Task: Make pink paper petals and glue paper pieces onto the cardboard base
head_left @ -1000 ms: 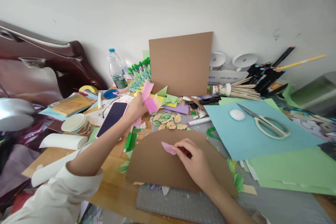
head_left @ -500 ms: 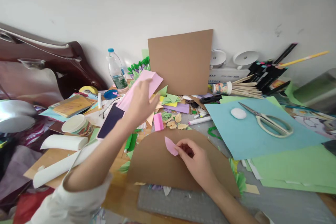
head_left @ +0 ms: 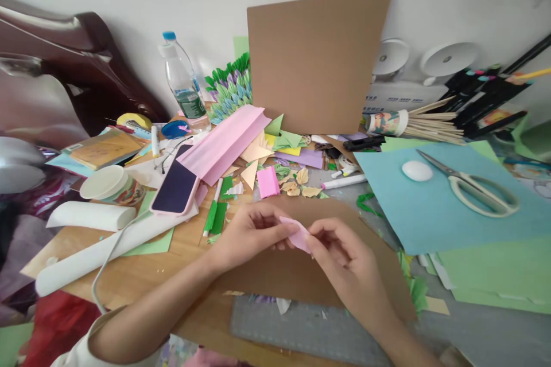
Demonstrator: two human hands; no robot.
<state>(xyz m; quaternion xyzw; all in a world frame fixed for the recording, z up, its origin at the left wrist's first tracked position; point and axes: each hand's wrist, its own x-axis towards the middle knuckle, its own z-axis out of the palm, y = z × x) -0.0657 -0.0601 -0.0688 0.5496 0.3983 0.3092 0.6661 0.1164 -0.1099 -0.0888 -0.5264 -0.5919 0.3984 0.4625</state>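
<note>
Between my two hands is a small pink paper petal [head_left: 298, 235], held above a brown cardboard piece with a curved edge [head_left: 267, 275]. My left hand [head_left: 258, 232] pinches the petal's left end between thumb and fingers. The other end is in the closed fingertips of my right hand [head_left: 340, 252]. Behind my left hand, a folded pink paper sheet [head_left: 228, 146] lies partly over a phone [head_left: 175, 186]. A bright pink folded paper piece [head_left: 268, 182] and several cream paper leaves [head_left: 301, 176] lie just beyond the cardboard.
A square brown board [head_left: 316, 63] leans at the wall. Scissors [head_left: 477, 189] and a white oval object [head_left: 416, 171] rest on blue paper [head_left: 400, 212] at right. A bottle [head_left: 185, 86], a paper tub [head_left: 107, 183] and white rolls [head_left: 99, 252] stand or lie at left.
My left hand has let go of the folded pink sheet, which now lies on the table, and has come down to grip the petal with my right hand. The view has shifted lower.
</note>
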